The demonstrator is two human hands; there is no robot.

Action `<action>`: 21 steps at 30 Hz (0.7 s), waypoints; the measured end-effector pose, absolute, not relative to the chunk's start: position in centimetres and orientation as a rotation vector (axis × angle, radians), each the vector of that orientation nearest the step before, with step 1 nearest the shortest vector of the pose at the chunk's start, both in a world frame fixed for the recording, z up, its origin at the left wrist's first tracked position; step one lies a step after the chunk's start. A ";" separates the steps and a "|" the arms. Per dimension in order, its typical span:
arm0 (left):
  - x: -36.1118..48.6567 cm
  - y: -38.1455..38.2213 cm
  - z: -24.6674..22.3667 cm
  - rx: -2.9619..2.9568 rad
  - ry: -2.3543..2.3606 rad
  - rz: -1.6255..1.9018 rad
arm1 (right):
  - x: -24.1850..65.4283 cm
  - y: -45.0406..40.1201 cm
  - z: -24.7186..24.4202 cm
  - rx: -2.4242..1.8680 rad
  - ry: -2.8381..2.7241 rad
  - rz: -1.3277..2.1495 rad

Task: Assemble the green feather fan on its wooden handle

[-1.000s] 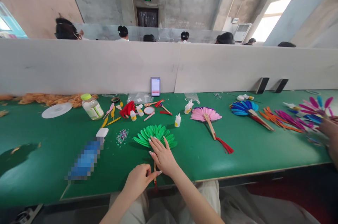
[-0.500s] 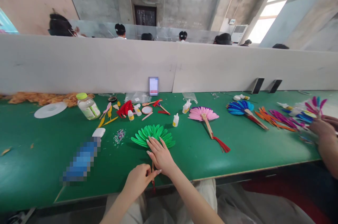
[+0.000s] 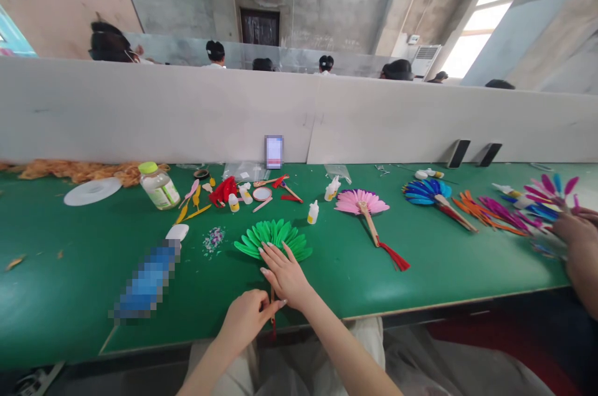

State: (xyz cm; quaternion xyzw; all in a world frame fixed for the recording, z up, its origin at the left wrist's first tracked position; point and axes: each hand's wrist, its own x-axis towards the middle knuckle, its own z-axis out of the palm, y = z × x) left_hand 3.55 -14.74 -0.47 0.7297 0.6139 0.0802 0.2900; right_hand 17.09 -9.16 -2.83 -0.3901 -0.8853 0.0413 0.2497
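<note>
A green feather fan [image 3: 271,235] lies on the green table in front of me, its feathers spread away from me. My right hand [image 3: 286,273] rests flat on the lower feathers, fingers stretched out, covering the fan's base. Below it, my left hand [image 3: 250,316] pinches the fan's thin wooden handle [image 3: 273,302] between thumb and fingers. A short red tassel [image 3: 273,329] hangs at the handle's lower end, by the table edge. Beyond the fan stands a small white bottle [image 3: 313,212] with a yellow label.
A pink fan [image 3: 362,202] and a blue fan [image 3: 426,192] lie to the right. Another person's hands [image 3: 577,234] hold feathers at far right. At left are a jar [image 3: 159,187], bead bits [image 3: 213,239] and a blurred blue object [image 3: 148,281].
The view has shifted slightly. Both my hands keep their places on the green fan. At far right, the other person's hands and the pink and blue feathers have moved a little.
</note>
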 end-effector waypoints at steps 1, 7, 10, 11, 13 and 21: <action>3.5 -14.7 -0.5 1.942 1.627 0.221 | 17.0 -9.1 -3.0 -1.062 -2.404 0.105; 1.7 -13.0 -0.2 1.916 1.772 0.366 | 17.2 -9.3 -2.6 -1.046 -2.416 0.115; -0.1 -11.4 0.2 1.888 1.920 0.477 | 17.3 -9.5 -2.1 -1.054 -2.417 0.153; -0.7 -10.8 0.3 1.875 1.954 0.498 | 17.3 -9.6 -2.0 -1.060 -2.413 0.163; -1.6 -9.7 0.4 1.849 2.007 0.508 | 17.3 -9.6 -2.0 -1.067 -2.407 0.176; -2.6 -5.4 -0.9 1.731 1.945 0.611 | 17.2 -9.5 -2.1 -1.064 -2.407 0.174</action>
